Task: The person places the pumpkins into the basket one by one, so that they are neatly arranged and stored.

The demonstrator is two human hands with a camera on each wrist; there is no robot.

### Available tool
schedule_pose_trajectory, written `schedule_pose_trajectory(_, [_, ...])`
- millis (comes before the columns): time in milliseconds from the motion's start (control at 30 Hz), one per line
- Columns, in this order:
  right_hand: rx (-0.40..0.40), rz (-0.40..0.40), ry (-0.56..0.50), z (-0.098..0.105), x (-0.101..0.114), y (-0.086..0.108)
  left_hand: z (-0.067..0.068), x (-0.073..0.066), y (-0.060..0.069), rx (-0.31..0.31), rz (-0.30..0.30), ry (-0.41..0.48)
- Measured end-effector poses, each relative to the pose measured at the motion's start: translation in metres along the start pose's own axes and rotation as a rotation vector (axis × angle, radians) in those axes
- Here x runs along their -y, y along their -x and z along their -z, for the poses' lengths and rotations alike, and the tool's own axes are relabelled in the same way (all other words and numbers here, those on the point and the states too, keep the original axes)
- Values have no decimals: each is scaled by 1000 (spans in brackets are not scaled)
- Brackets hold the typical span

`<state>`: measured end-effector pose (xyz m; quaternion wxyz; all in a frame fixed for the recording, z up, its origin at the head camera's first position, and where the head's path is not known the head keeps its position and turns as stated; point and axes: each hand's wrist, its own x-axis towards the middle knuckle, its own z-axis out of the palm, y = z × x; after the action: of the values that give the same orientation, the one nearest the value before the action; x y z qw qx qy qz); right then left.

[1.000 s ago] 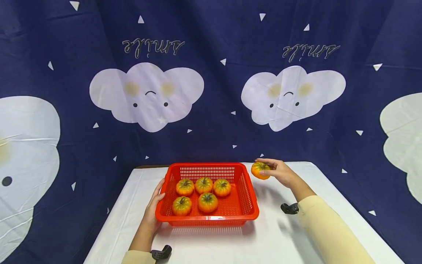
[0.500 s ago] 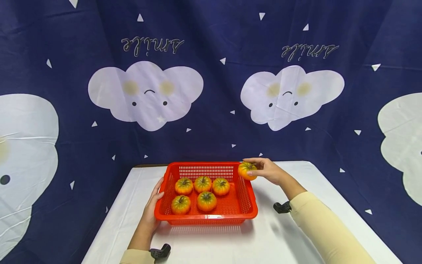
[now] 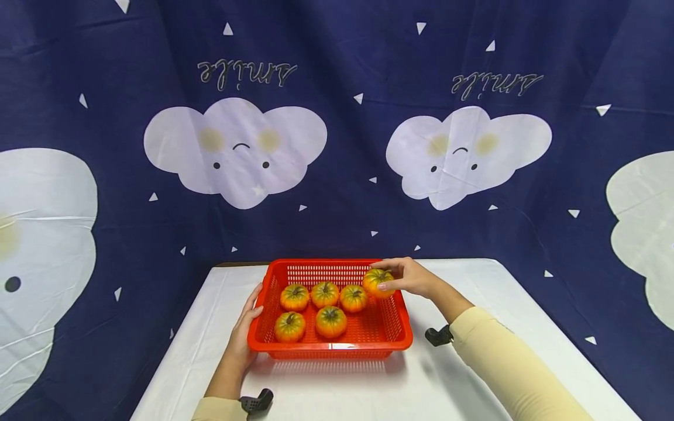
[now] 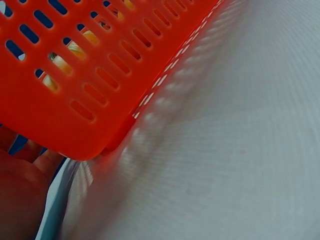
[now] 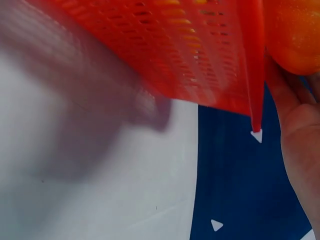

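Note:
A red plastic basket (image 3: 337, 354) with slotted walls stands on the white table; several orange-and-green pumpkins (image 3: 330, 322) sit inside. My left hand (image 3: 243, 333) holds the basket's left rim, its thumb lying over the edge; in the left wrist view its fingers meet the rim from below. My right hand (image 3: 413, 278) grips another small pumpkin (image 3: 377, 283) between thumb and fingers, over the basket's back right corner. In the right wrist view, that pumpkin (image 5: 295, 37) shows beyond the red rim, with part of the hand cut off.
The white tabletop (image 3: 337, 394) extends in front of the basket and to both sides. A dark blue curtain (image 3: 347, 228) with clouds and small triangles hangs close behind the table. Each wrist wears a black camera mount (image 3: 257, 402).
My right hand has carried its pumpkin leftward, from right of the basket across the rim to above the back right corner. The left hand and basket stay put.

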<state>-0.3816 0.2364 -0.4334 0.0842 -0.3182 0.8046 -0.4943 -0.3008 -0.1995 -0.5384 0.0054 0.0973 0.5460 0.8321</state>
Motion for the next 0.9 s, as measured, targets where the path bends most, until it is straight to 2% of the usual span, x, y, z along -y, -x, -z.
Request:
schedule_pose_trajectory(267, [33,18,111,-15,4,-7,0,0,0,-12,21,-14])
schedule_pose_trajectory(400, [83,28,120,-21,6,-10,0,0,-1,-19,30,-15])
schedule_pose_trajectory(533, [149,47,176,-26,5,-14,0,-1,-1,-19,27,-14])
schedule_pose_trajectory(767, [259,62,478,-36,11,-18,0,-1,-1,-16,25,-16])
schedule_pose_trajectory(900, [306,71,594,-43,14,-19,0,-1,0,-9,20,-13])
